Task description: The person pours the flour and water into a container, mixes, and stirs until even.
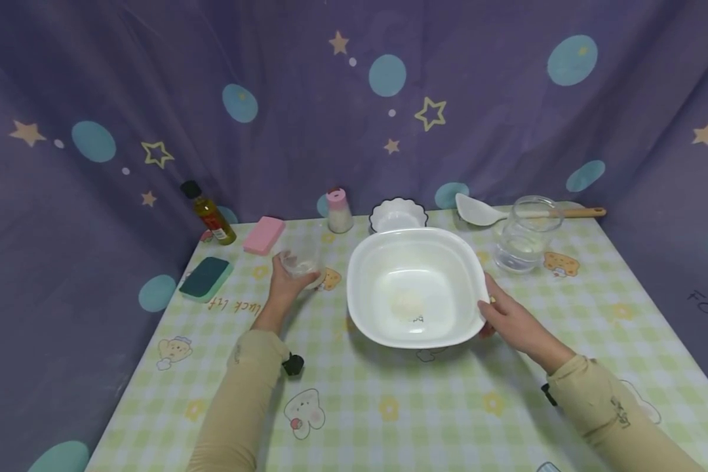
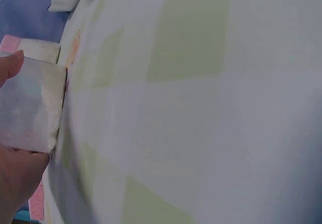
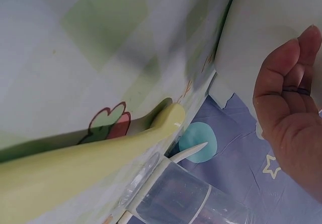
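Note:
My left hand [image 1: 289,283] grips a clear plastic cup [image 1: 302,252] with a whitish layer in its bottom. In the left wrist view the fingers and thumb wrap the cup [image 2: 30,103] close above the tablecloth. My right hand [image 1: 510,318] holds the right edge of a white basin [image 1: 383,328]; its fingers [image 3: 282,78] are curled against the basin's side in the right wrist view. A pale yellowish patch and small dark marks show on the basin's floor. Below the right hand lies a long yellow object [image 3: 100,158], mostly hidden in the head view.
Along the back stand an oil bottle [image 1: 212,219], a pink sponge [image 1: 264,236], a pink-capped shaker [image 1: 339,213], a scalloped dish [image 1: 398,213], a white spatula [image 1: 478,211] and a glass jar with clear liquid [image 1: 522,246]. A green sponge [image 1: 206,278] lies left.

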A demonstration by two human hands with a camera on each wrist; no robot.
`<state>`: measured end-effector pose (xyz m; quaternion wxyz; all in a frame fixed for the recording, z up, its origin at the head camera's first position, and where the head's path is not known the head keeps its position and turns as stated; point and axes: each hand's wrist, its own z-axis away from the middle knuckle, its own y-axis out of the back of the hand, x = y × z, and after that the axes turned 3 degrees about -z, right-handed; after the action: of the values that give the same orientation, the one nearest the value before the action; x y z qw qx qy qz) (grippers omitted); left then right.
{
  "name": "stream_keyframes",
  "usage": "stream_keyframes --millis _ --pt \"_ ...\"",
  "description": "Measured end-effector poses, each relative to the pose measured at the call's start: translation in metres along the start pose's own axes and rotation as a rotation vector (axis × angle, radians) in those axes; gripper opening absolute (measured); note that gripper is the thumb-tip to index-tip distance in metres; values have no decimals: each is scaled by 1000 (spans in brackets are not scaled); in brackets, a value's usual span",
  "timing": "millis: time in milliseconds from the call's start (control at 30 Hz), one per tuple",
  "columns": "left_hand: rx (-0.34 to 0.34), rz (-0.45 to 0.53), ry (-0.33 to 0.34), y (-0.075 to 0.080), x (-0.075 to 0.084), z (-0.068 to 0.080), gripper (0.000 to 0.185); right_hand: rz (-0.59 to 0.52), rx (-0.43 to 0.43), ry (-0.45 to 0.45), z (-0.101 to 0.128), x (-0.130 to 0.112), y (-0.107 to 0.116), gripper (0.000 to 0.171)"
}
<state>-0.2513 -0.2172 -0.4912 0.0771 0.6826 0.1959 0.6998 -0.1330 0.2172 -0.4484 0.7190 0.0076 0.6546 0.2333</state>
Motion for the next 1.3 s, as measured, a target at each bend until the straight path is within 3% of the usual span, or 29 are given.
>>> stream_keyframes --millis 367,600,733,900,1000,1133,1300 --pt "-26 -47 -3 8 1 7 101 7 -7 -8 0 -1 0 68" --pt "-46 -181 23 23 13 25 106 26 -2 -8 1 -4 0 67" --pt "-20 -224 -22 30 23 39 102 35 -1 -2 1 -4 0 67" --pt "-12 -228 -129 32 42 60 100 33 3 -3 1 -2 -1 67" --pt "-46 -212 -218 29 56 74 100 33 6 -6 0 -2 -1 67" --pt "-145 -228 -298 19 68 89 98 33 7 -14 1 -4 -1 67" --pt "-339 -307 -263 -1 74 102 104 28 9 -33 1 -6 0 67"
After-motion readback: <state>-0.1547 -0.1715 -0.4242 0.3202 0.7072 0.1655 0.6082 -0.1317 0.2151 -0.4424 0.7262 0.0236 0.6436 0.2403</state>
